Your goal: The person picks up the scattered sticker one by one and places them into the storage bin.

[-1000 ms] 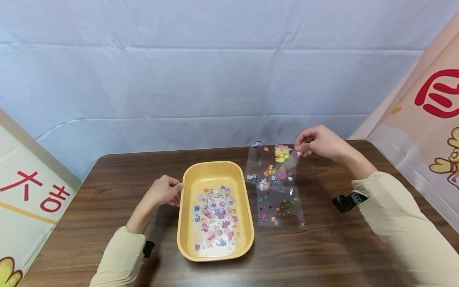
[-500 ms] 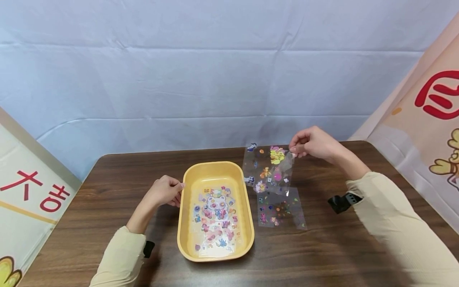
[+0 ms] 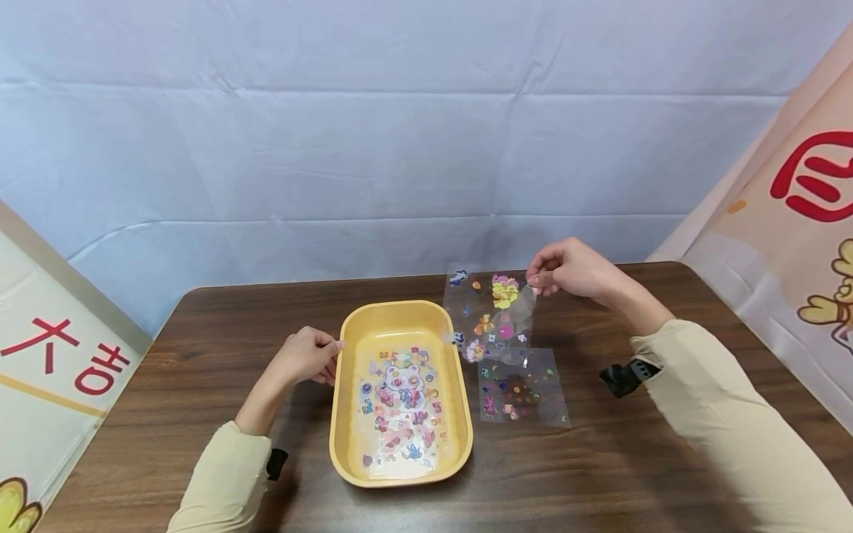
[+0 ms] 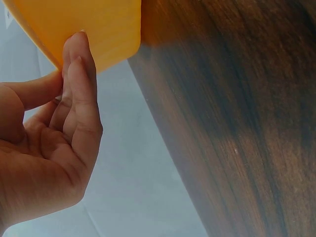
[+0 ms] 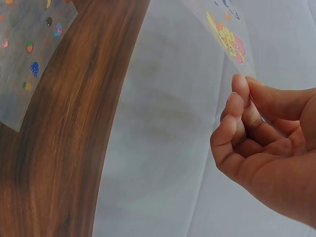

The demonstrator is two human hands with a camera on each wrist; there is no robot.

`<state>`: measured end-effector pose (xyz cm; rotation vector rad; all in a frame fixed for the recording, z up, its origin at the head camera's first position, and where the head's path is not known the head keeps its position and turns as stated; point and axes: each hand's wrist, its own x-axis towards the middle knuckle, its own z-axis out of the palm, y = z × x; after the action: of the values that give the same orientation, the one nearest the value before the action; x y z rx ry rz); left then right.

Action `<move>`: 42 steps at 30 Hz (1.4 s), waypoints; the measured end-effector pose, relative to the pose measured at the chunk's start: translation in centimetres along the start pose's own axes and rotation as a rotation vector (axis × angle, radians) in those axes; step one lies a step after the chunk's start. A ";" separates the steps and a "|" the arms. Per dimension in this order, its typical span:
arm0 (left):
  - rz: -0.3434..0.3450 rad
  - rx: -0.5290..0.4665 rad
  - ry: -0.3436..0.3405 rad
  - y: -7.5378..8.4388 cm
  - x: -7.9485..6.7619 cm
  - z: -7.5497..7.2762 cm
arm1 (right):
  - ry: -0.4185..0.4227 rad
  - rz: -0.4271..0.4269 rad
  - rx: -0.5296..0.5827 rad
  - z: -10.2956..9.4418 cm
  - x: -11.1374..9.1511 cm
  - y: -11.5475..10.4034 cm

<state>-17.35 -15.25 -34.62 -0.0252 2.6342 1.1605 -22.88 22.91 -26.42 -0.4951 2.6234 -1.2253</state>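
A yellow tray (image 3: 346, 459) stands on the table, with clear sticker sheets (image 3: 403, 437) lying flat inside it, printed with a white bear and small figures. My left hand (image 3: 308, 355) pinches the tray's left rim; in the left wrist view its thumb is at the rim and its fingers (image 4: 81, 94) lie against the outer wall. Between thumb and forefinger, my right hand (image 3: 566, 268) pinches the upper right corner of a clear sticker sheet (image 3: 489, 314). This raised sheet's left edge overlaps the tray's right rim in the head view. The right wrist view shows yellow and pink stickers near the pinched corner.
Another clear sticker sheet (image 3: 523, 389) lies on the dark wooden table (image 3: 586, 459), right of the tray and partly beneath the raised sheet in the head view. A pale cloth (image 3: 400, 148) hangs behind the table. Printed banners (image 3: 60, 355) flank both sides.
My right hand has moved left with its sticker sheet, from right of the tray to over its right rim. More of the sheet on the table shows. My left hand and the tray have stayed put.
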 end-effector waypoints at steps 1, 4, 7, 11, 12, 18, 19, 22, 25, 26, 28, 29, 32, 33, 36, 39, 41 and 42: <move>0.001 -0.001 -0.001 0.0 0.0 0.0 | 0.000 0.001 0.002 0.0 0.0 -0.1; 0.004 -0.003 -0.003 0.0 0.0 0.0 | -0.002 0.001 0.009 0.1 0.1 -0.2; 0.006 -0.003 -0.001 -0.1 0.0 0.0 | 0.000 -0.001 0.009 0.2 0.3 -0.3; 0.007 -0.004 -0.003 -0.1 0.0 0.0 | 0.007 -0.001 0.009 0.4 0.4 -0.4; 0.007 -0.004 -0.004 -0.1 0.0 0.0 | 0.008 0.002 0.010 0.4 0.4 -0.5; 0.011 -0.004 -0.006 -0.1 0.0 0.0 | 0.001 0.012 0.023 0.8 0.6 -0.6; 0.012 -0.003 -0.006 -0.1 0.0 0.0 | -0.001 0.014 0.024 0.8 0.6 -0.6; 0.013 -0.002 -0.006 -0.1 -0.1 0.0 | 0.000 0.012 0.025 1.0 0.7 -0.7; 0.014 -0.001 -0.004 -0.1 -0.1 0.0 | -0.001 0.003 0.027 1.3 0.8 -0.9; 0.013 -0.002 -0.005 -0.1 -0.1 0.0 | -0.002 -0.003 0.029 1.4 0.8 -0.9; 0.013 -0.004 -0.003 -0.1 -0.1 0.0 | -0.009 -0.016 0.033 1.6 0.9 -1.0; 0.013 -0.005 -0.003 -0.1 -0.1 0.0 | -0.012 -0.021 0.033 1.7 0.9 -1.0; 0.012 -0.005 -0.002 -0.2 0.0 0.0 | -0.023 -0.029 0.032 2.1 1.1 -1.0; 0.013 -0.005 -0.001 -0.2 0.0 0.0 | -0.026 -0.029 0.033 2.3 1.2 -1.0; 0.016 -0.003 -0.001 -0.3 0.0 0.0 | -0.035 -0.029 0.036 2.6 1.4 -1.0; 0.019 -0.004 -0.001 -0.3 0.1 0.1 | -0.047 -0.031 0.042 2.9 1.5 -1.0; 0.019 -0.005 0.001 -0.3 0.1 0.1 | -0.054 -0.027 0.043 3.0 1.5 -1.1; 0.017 -0.006 0.002 -0.3 0.1 0.1 | -0.057 -0.027 0.043 3.1 1.5 -1.2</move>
<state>-17.40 -15.39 -34.88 -0.0050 2.6371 1.1744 -23.05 19.43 -27.55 -0.5507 2.5457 -1.2533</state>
